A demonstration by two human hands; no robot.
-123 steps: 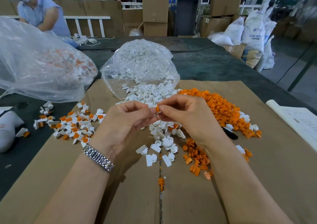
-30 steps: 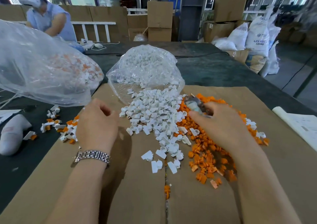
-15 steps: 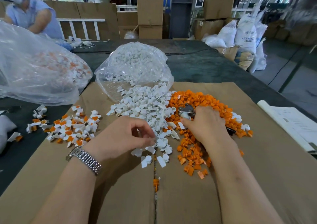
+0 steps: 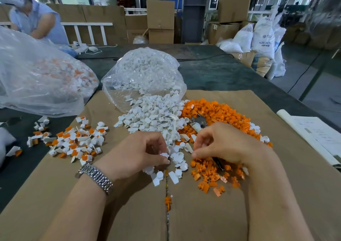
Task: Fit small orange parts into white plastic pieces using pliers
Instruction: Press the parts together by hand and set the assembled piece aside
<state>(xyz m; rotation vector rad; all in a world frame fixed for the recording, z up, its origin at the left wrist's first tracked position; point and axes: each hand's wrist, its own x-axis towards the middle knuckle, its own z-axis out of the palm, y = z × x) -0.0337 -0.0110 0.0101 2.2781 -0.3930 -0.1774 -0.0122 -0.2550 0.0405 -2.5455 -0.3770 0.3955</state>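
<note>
A factory warehouse: stacked cardboard boxes (image 4: 160, 14), resin sacks (image 4: 263, 37), bagged plastic parts (image 4: 145, 70).

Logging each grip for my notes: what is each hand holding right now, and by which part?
The left hand pinches a small white piece at its fingertips. The right hand grips the pliers by the handles, head sticking out above.

The right hand (image 4: 223, 144) covers most of the pliers (image 4: 198, 123); only the metal nose shows above the knuckles and a dark bit of handle below the palm. Whether its fingertips hold an orange part cannot be told. The left hand (image 4: 140, 154) hides much of the white piece (image 4: 164, 155) it pinches. The big bag (image 4: 36, 78) (its contents blurred through plastic) is cut by the left edge, as is the paper sheet (image 4: 317, 135) at the right.
</note>
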